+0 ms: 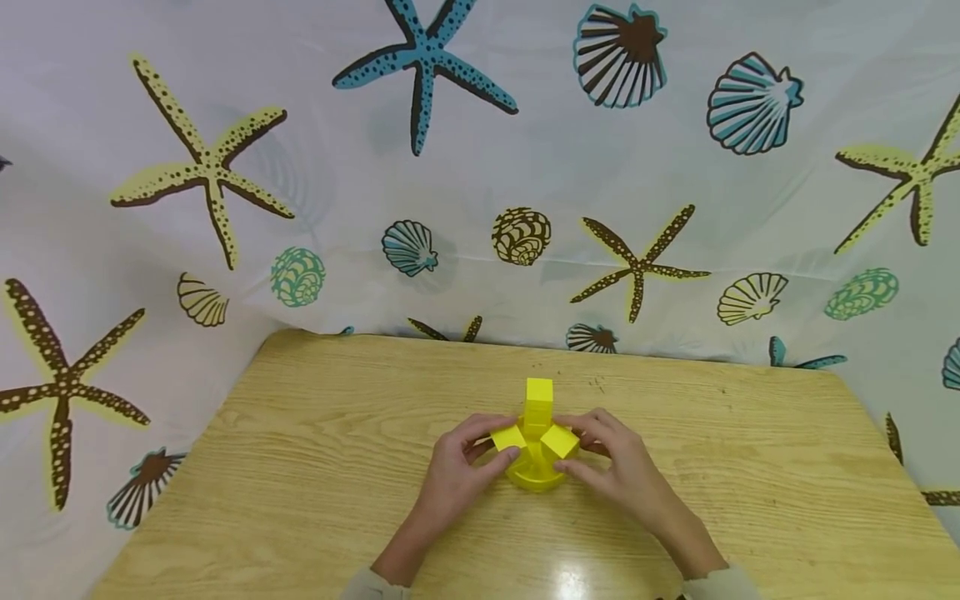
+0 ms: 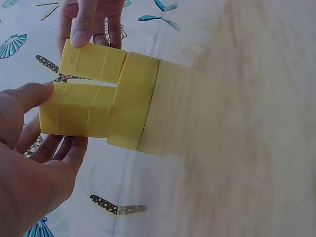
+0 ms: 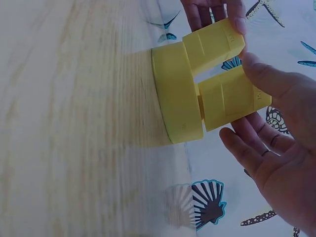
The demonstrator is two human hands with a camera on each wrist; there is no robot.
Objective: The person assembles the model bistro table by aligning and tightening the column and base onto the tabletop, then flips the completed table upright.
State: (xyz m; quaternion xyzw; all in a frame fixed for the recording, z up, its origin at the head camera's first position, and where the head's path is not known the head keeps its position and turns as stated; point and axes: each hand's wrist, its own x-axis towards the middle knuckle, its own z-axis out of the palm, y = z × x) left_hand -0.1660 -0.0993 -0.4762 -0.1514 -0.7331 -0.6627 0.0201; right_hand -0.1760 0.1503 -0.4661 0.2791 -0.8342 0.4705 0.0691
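Observation:
A yellow round base (image 1: 536, 482) stands on the wooden table with three yellow square-topped blocks rising from it. My left hand (image 1: 459, 471) pinches the left block (image 1: 507, 438) between thumb and fingers. On the other side, my right hand (image 1: 622, 462) grips the right block (image 1: 561, 442) in the same way. The back block (image 1: 539, 400) stands upright between them, untouched. In the left wrist view, raised digits show on the side of the block (image 2: 74, 111) in my left hand. The right wrist view shows a narrow gap between the right-hand block (image 3: 232, 98) and the base's rim.
The wooden table (image 1: 322, 433) spreads out on both sides of the hands. Behind it and along its sides hangs a white cloth (image 1: 465, 183) printed with starfish and shells. Light-coloured sleeves (image 1: 720, 583) cover the forearms at the bottom.

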